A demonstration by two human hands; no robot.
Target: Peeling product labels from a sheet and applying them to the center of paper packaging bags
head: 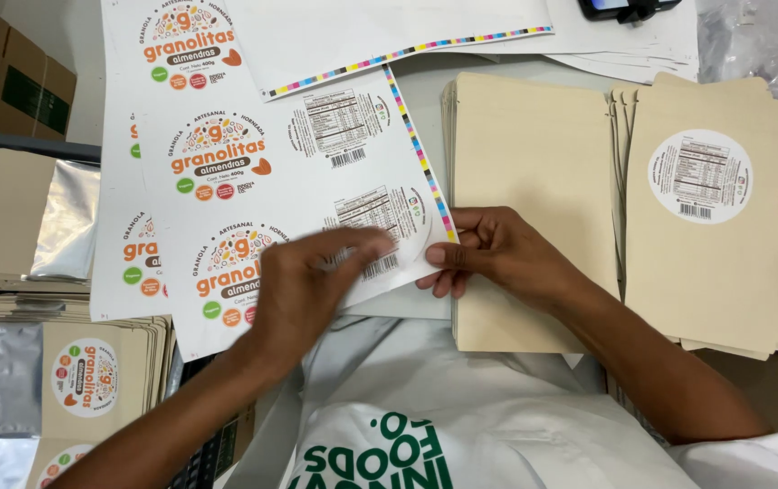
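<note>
A white sheet of round stickers (pixel 253 195) lies on the table in front of me. My left hand (pixel 312 285) rests on its lower right part, fingertips on a round white sticker (pixel 387 231) with small print and a barcode. My right hand (pixel 493 254) pinches the sheet's right edge beside that sticker, lying over a stack of plain tan pouches (pixel 534 163). To the right, a second pouch stack (pixel 715 272) has a round white label (pixel 700 176) stuck on its top pouch.
More printed sheets (pixel 389 32) lie at the top. Labelled tan pouches (pixel 90 376) with silver backs are piled at the lower left, more pouches (pixel 18 213) above them, cardboard boxes (pixel 9 72) at the far left. A dark device (pixel 624 7) sits at the top edge.
</note>
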